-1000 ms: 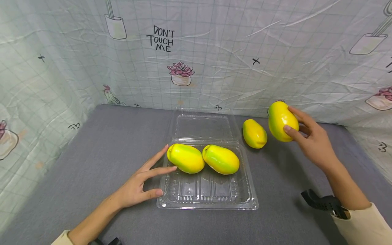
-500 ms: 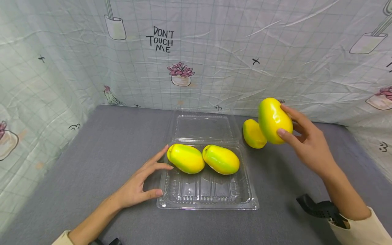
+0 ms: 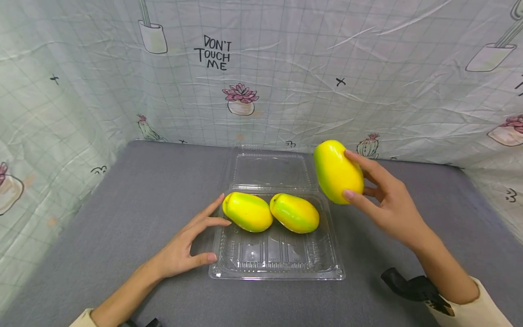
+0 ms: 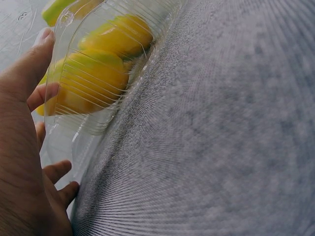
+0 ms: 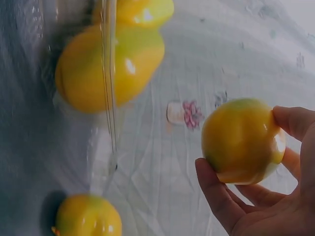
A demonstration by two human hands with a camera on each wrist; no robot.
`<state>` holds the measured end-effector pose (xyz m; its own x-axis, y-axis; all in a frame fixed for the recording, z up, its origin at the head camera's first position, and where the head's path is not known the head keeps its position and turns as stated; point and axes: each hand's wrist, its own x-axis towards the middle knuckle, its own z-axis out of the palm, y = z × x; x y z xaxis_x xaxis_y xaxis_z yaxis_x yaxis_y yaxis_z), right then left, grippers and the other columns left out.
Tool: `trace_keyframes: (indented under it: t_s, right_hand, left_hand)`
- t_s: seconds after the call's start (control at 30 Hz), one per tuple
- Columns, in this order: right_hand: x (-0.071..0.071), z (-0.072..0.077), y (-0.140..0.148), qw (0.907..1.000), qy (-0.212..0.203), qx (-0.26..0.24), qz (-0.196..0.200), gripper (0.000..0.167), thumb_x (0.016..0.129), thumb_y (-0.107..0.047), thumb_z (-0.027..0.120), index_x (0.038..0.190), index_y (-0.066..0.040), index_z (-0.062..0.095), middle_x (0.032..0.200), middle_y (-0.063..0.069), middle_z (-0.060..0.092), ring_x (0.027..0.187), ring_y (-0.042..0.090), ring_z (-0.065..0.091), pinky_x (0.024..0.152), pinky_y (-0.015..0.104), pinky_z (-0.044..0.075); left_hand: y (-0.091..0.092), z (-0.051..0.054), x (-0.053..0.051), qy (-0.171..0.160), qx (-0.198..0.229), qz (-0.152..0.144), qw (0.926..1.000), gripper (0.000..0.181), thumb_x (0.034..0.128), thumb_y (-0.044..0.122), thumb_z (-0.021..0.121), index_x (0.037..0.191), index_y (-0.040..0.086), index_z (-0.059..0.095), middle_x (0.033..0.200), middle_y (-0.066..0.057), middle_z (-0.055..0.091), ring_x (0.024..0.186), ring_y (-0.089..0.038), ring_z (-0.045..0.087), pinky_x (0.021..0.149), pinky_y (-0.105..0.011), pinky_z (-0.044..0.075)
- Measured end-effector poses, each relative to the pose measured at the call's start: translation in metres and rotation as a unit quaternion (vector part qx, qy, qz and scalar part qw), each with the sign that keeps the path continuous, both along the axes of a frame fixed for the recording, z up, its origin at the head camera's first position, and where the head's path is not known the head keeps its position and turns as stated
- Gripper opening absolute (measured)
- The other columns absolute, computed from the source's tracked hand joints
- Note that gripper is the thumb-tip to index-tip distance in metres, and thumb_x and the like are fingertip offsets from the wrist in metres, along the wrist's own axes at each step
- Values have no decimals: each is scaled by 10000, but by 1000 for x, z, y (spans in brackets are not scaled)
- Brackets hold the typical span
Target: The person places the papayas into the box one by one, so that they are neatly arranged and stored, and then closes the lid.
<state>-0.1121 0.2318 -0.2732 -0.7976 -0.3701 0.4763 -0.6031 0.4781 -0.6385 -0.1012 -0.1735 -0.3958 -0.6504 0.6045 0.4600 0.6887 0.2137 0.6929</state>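
My right hand (image 3: 386, 200) holds a yellow-green mango (image 3: 337, 170) up in the air, thumb on the near side and fingers on the far side. It hangs over the back right corner of a clear plastic clamshell box (image 3: 278, 274). Two mangoes lie side by side in the back half of the box, a left one (image 3: 248, 212) and a right one (image 3: 295, 213). At the box's left edge rests my left hand (image 3: 181, 250), fingers spread, fingertips at the rim near the left mango. In the right wrist view another mango (image 5: 88, 216) lies outside the box; the held one hides it from the head view.
The box's clear lid (image 3: 269, 169) lies folded back flat behind it. A grey cloth (image 3: 163, 177) covers the table. A patterned curtain (image 3: 286, 81) rises along the back and sides.
My right hand has carried its mango left, from the right of the loose mango to the box's back right corner. The left hand's forefinger has drawn back slightly; otherwise that hand is still.
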Motion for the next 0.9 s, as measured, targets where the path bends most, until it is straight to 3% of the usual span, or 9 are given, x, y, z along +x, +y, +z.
trace_keyframes:
  t_s: [0.37,0.73,0.8,0.9]
  right_hand:
    - [8,-9,-27,9967,84,99,799,783,751,97,745,1438,-70,409,1450,50,414,1228,204,469,820,268,519]
    - [12,-18,-49,9886,429,97,1438,669,826,-36,723,1424,-46,422,1478,107,368,1277,267,439,781,319,540]
    - [13,-18,-53,9874,485,118,1498,641,849,-75,713,1422,-46,428,1476,116,369,1280,270,433,768,304,541]
    - [14,-18,-58,9852,619,185,1585,593,895,-171,687,1418,-45,437,1469,127,378,1292,278,420,880,280,486]
  left_hand:
    - [0,-1,0,-37,-7,10,10000,602,884,491,630,1354,137,503,1570,-182,146,1424,-372,149,1123,-370,151]
    - [0,1,1,-85,-59,33,9999,608,887,524,607,1354,149,510,1576,-165,139,1426,-361,151,1051,-611,197]
    - [0,0,1,-90,-56,28,9999,607,886,522,609,1355,148,510,1576,-164,138,1426,-361,150,1041,-628,198]
    - [0,0,1,-97,-39,18,9999,611,885,518,614,1354,140,509,1576,-165,138,1426,-362,149,1064,-586,195]
